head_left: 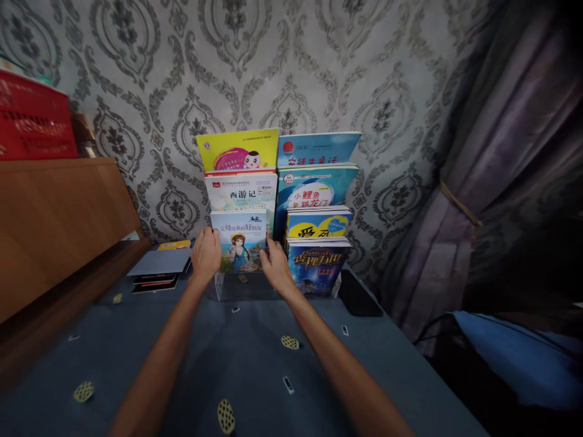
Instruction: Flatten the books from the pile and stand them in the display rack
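Observation:
A clear tiered book stand (228, 290) sits on a blue-grey cloth at the wall, filled with children's books in two columns. My left hand (206, 254) grips the left edge of the front book (240, 241), whose cover shows a girl. My right hand (275, 263) holds that same book's lower right edge. Behind it stand a white-covered book (241, 193) and a yellow one (237, 149). The right column holds several blue and yellow books, the front one a dark blue book (317, 266).
A wooden headboard or cabinet (54, 224) runs along the left, with a red basket (31, 118) on top. Flat books and a grey sheet (159, 264) lie left of the stand. A black slab (359, 294) lies to its right. A purple curtain (501, 170) hangs at the right.

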Motion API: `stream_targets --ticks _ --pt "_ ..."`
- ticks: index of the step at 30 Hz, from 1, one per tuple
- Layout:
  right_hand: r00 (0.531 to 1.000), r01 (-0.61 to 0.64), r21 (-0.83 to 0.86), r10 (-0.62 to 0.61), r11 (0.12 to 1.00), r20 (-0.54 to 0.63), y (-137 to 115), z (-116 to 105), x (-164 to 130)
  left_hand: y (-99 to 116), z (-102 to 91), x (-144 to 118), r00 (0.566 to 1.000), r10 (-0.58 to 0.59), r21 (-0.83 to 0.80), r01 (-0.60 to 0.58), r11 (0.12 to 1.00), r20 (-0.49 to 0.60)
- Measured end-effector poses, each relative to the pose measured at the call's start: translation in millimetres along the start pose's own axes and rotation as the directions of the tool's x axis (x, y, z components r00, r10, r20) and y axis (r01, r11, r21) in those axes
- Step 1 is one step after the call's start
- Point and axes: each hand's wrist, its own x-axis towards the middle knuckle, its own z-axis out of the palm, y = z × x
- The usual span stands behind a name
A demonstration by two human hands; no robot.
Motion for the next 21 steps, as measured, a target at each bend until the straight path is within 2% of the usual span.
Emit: stream_targets --ticks 14,21 --pt "1.0 0.006 0.018 -0.005 1.0 -0.012 1.7 -1.0 -0.7 6.5 -4.7 -3.9 0.998 -0.055 -0.06 0.055 0.997 0.0" --pt "0.998 0.021 0.01 -0.02 1.0 -0.058 1.9 1.9 -0.9 10.1 -6.6 -2.3 0.998 -0.055 -0.04 0.055 0.998 0.005"
